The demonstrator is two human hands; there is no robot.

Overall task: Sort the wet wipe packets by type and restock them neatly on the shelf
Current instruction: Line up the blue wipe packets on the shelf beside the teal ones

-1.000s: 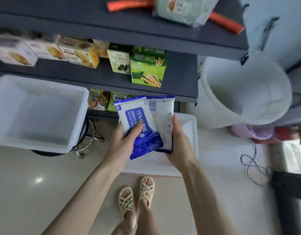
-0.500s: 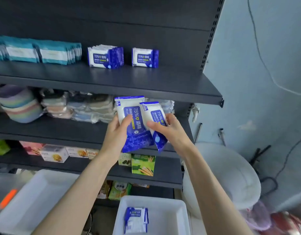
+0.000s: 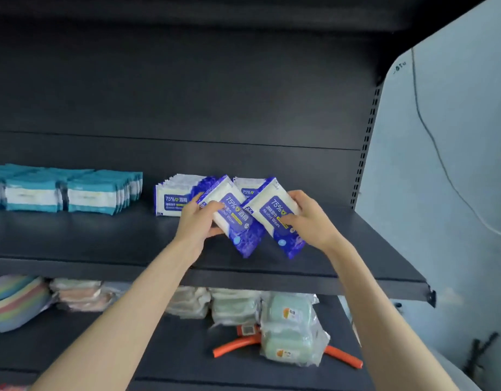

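Each of my hands holds one blue-and-white 75% alcohol wipe packet above the dark shelf [image 3: 272, 266]. My left hand [image 3: 197, 221] grips one packet [image 3: 232, 218], tilted, with its blue end pointing down. My right hand [image 3: 310, 218] grips the other packet [image 3: 272, 214], tilted the same way. Behind them a row of the same blue packets [image 3: 174, 197] stands on the shelf, with one more packet [image 3: 248, 187] partly hidden behind my hands. Rows of teal-and-white packets [image 3: 71, 191] fill the shelf's left side.
The shelf below holds pale wrapped packs [image 3: 235, 306], a green pack bundle [image 3: 291, 331], an orange tube [image 3: 235, 347] and a striped bowl stack [image 3: 15, 300]. The shelf's right part [image 3: 342, 235] is bare. A blue wall [image 3: 455, 165] with a cable stands at the right.
My view has tilted up from the floor bins to the shelf. Both hands have risen with the two blue packets, spread them apart, and now hold them over the upper shelf.
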